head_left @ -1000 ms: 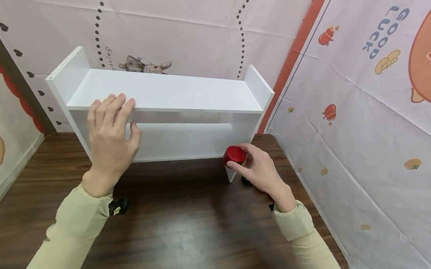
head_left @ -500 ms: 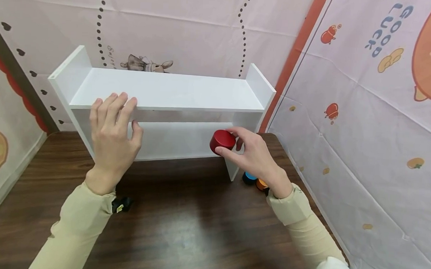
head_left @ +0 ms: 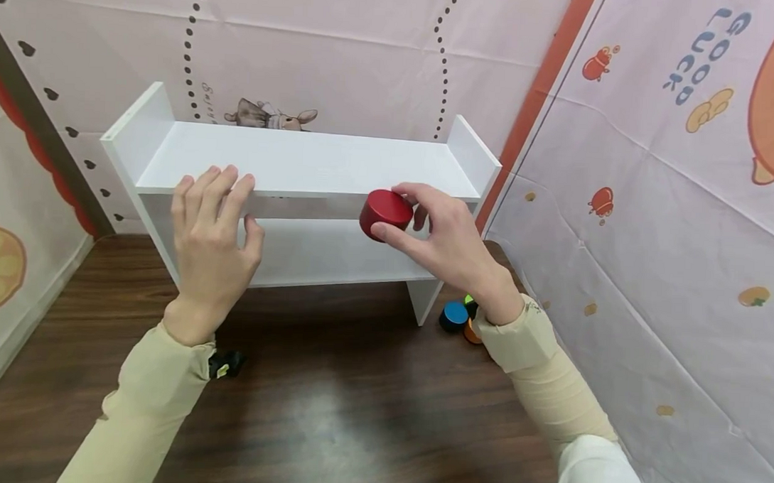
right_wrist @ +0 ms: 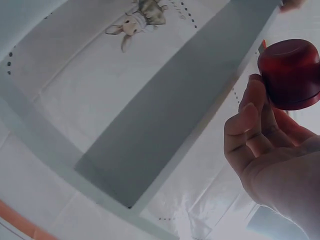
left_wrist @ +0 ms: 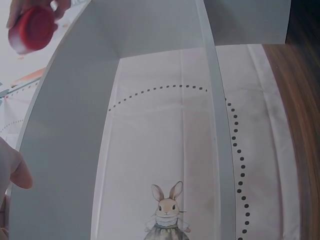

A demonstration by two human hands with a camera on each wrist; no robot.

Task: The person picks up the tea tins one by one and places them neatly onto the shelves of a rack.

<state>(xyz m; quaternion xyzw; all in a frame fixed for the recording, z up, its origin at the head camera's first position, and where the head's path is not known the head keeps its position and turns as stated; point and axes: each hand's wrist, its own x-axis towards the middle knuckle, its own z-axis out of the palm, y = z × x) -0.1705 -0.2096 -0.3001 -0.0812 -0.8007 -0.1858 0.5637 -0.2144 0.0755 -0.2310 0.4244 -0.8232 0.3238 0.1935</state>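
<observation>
Between its thumb and fingers, my right hand [head_left: 447, 236] pinches a short, glossy red cylinder [head_left: 386, 212] just in front of the upper board of the white shelf [head_left: 313, 164]. In the right wrist view the red cylinder [right_wrist: 290, 75] has a smooth rounded body. My left hand [head_left: 214, 242] lies at the left part of that board's front edge, fingers extended and holding nothing. From the left wrist, the red cylinder [left_wrist: 34, 29] shows above the board at top left, and part of the left thumb [left_wrist: 20, 172] is visible.
The shelf has a lower board [head_left: 335, 250] and stands on a dark wood table [head_left: 330, 410]. Beside its right leg are a blue-topped cylinder [head_left: 453, 316], an orange one [head_left: 472, 333] and a green one [head_left: 467, 300], partly hidden. Printed cloth walls [head_left: 650, 229] surround the table.
My right hand has lifted the red cylinder up and left from beside the shelf's right leg to the upper board's height. The left hand stays at the edge; the small cylinders have come into view.
</observation>
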